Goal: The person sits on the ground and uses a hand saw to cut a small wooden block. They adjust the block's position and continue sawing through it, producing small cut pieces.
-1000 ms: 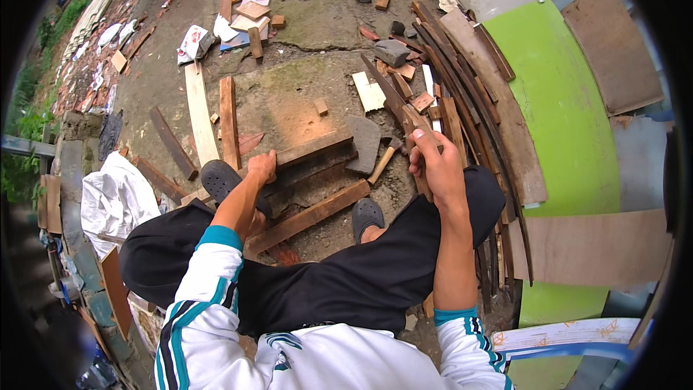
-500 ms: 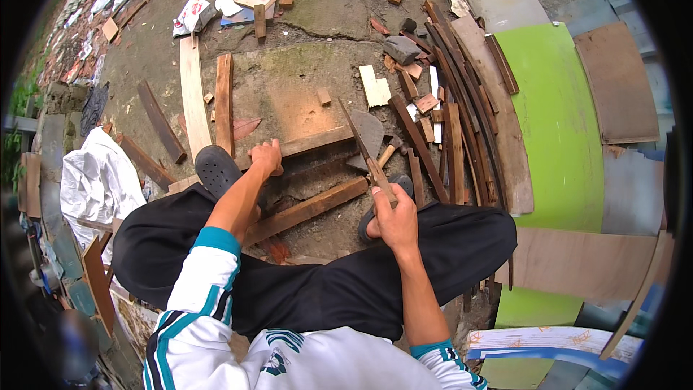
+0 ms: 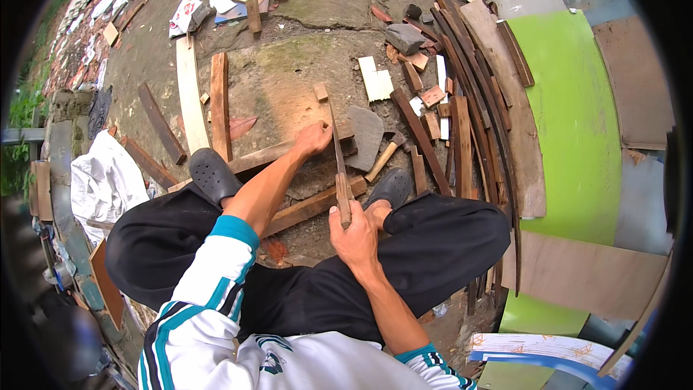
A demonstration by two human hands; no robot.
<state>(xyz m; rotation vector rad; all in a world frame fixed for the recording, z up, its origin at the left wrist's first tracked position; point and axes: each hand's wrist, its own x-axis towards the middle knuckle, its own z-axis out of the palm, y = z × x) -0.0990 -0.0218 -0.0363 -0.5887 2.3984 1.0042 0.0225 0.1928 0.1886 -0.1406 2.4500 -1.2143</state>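
A narrow hand saw [image 3: 338, 141] with a dark blade and wooden handle points away from me. My right hand [image 3: 354, 235] is wrapped round its handle, near my right shoe. My left hand [image 3: 315, 137] is closed on a wooden strip [image 3: 271, 155], close to the strip's right end. The saw blade passes just right of that hand; whether it touches the wood I cannot tell. A small wood block [image 3: 320, 92] lies beyond the saw's tip. Nearer to me, a thicker brown beam [image 3: 310, 206] lies below the strip.
A hammer [image 3: 385, 157] with a wooden handle lies beside a flat grey stone [image 3: 364, 137]. Long dark wood strips [image 3: 480, 94] and offcuts pile up on the right, next to a green panel [image 3: 570, 101]. A white sack [image 3: 108, 180] lies left.
My left hand has slid right along the strip towards its end. My right hand has brought the saw left and nearer to me, its blade now beside my left hand.
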